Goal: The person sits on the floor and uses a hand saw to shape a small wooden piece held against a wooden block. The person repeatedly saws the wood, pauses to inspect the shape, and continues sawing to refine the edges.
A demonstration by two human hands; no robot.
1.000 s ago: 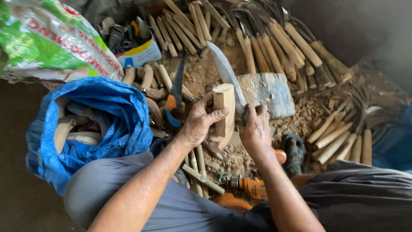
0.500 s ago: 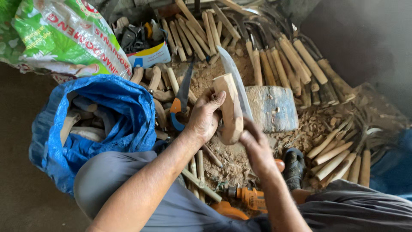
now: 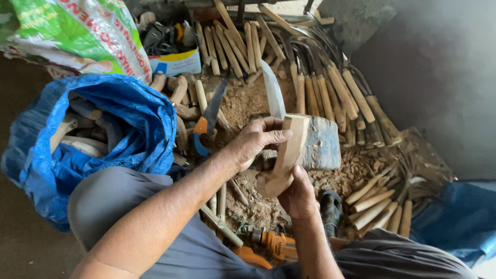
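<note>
Pale carved wooden piece [image 3: 285,155], curved, flat-faced, thicker at the lower end. Tilted now, top leaning right, against the more upright stance half a second back; knife blade [image 3: 272,95] now rising behind it rather than crossing it. Held above a grey block [image 3: 323,142] on the chip-strewn floor. Left hand [image 3: 254,142] closed round its upper part, fingers wrapped over the edge. Right hand [image 3: 298,196] clasping the lower end from beneath.
</note>
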